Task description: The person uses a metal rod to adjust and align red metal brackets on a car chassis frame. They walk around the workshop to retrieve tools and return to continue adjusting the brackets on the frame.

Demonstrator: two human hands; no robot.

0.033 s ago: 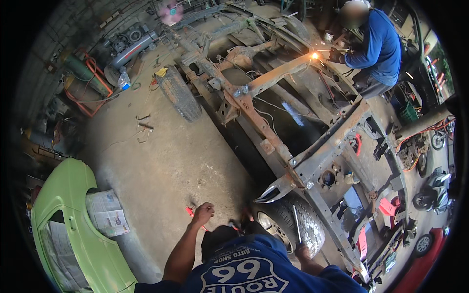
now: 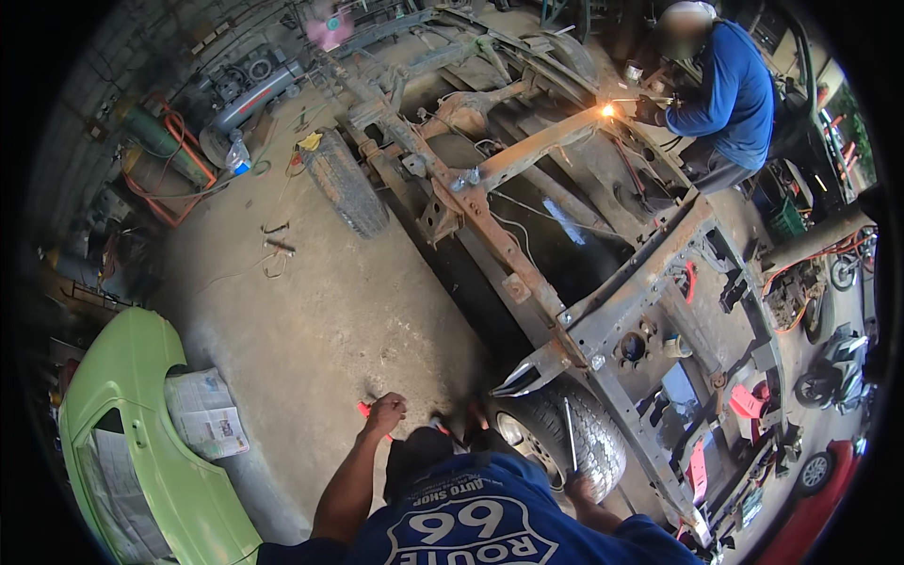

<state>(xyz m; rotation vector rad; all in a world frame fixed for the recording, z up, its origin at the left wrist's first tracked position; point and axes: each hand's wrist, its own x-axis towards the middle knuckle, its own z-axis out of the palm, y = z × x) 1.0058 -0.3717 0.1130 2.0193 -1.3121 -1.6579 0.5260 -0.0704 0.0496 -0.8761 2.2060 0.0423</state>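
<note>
My right hand point(image 2: 579, 485) grips a long silver metal bar point(image 2: 571, 433), which stands up beside the wheel point(image 2: 603, 438) under the front of a rusty vehicle frame point(image 2: 513, 282). My left hand point(image 2: 386, 410) is raised over the concrete floor with its fingers curled; whether anything small is in them I cannot make out. A red object point(image 2: 364, 409) shows just behind it. Dark shapes, partly hidden by my body in its blue shirt, lie between my hands.
A co-worker in blue point(image 2: 716, 89) works at a glowing spot point(image 2: 607, 111) on the far right of the frame. A loose tire point(image 2: 348, 184), green body panel point(image 2: 113, 377), gas cylinder point(image 2: 155, 141), compressor point(image 2: 250, 99), scooter point(image 2: 829, 372) and red car point(image 2: 800, 508) stand around.
My left hand has shifted very slightly left and down. My right hand and the bar stay in almost the same place.
</note>
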